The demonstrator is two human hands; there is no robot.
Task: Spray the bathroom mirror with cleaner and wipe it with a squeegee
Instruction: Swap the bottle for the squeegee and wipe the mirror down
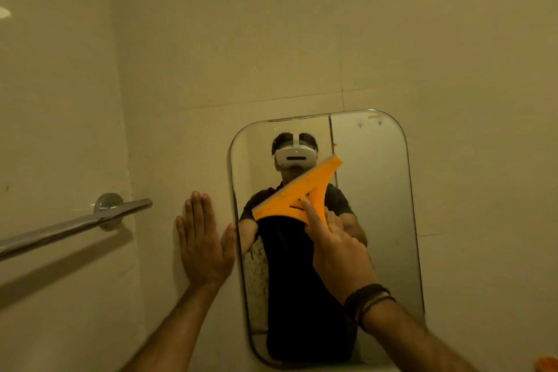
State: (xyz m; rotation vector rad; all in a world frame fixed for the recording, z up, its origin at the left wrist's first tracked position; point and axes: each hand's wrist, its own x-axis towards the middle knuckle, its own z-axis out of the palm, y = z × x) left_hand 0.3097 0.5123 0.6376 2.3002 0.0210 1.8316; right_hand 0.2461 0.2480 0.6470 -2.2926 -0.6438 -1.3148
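The right hand (338, 248) is gripping the orange squeegee (299, 195) mid-mirror (377, 190), blade slanting up-right, bare glass lying rightward, while the left hand (203, 248) is pressing flat, fingers straight, beside the mirror's left edge.

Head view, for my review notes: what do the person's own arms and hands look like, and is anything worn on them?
Both forearms are bare, with no sleeves showing in the direct view. The left hand wears nothing that can be seen: no glove, ring or watch. The right hand is also ungloved, and its wrist carries a stack of dark wristbands, thin cords or bracelets wrapped side by side.
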